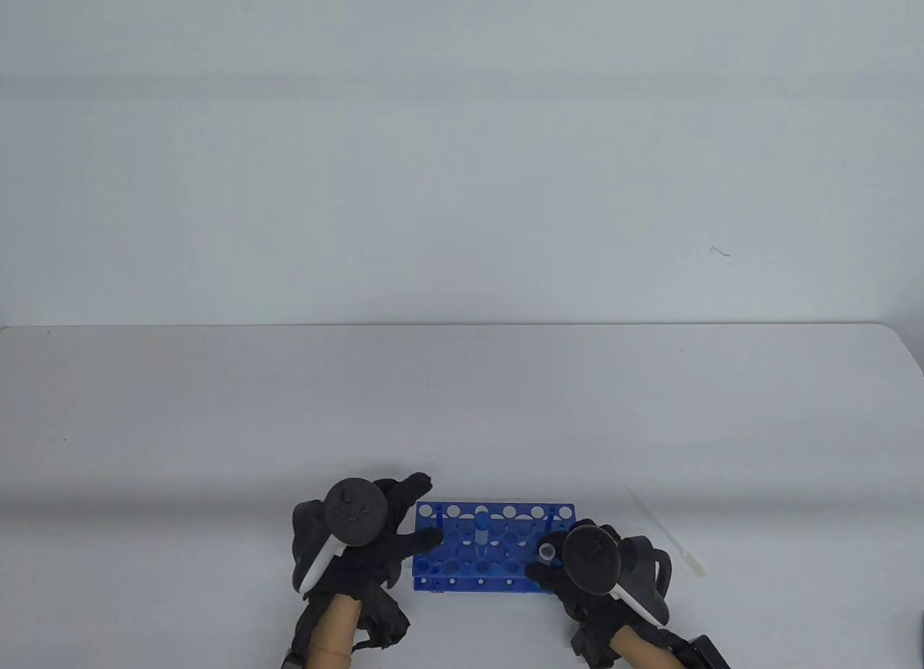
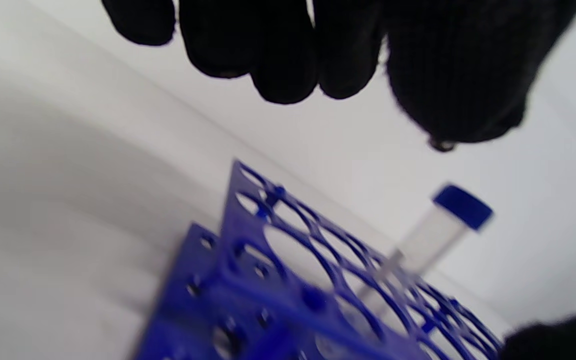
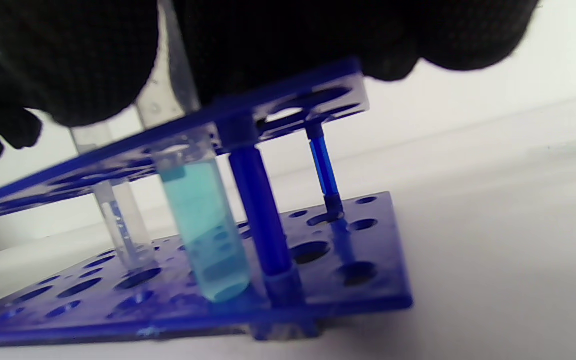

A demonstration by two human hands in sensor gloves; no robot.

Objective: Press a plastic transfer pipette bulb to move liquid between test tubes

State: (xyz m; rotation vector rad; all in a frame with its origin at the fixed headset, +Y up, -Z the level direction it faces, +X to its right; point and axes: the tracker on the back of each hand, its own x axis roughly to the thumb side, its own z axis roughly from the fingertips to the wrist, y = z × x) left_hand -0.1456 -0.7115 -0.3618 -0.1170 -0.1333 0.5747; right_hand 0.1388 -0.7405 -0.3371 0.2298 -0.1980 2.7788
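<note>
Near the front edge of the tabletop (image 1: pixel 216 409), the table view shows a blue rack (image 1: pixel 495 546) between both hands. The left hand (image 1: pixel 361 539) rests on the rack's left end with fingers spread and released. The right hand (image 1: pixel 599 564) grasps an open tube (image 1: pixel 548 551) at the rack's right end. A capped tube (image 1: pixel 481 530) stands mid-rack, and the pipette (image 1: pixel 668 532) lies on the tabletop right of the rack, untouched.

From the left wrist, loose fingers (image 2: pixel 283 55) hang above the rack (image 2: pixel 288 280) and capped tube (image 2: pixel 443 225).

From the right wrist, fingers (image 3: pixel 68 60) clasp the tube (image 3: pixel 203 225) of turquoise liquid seated in the rack (image 3: pixel 318 295).
</note>
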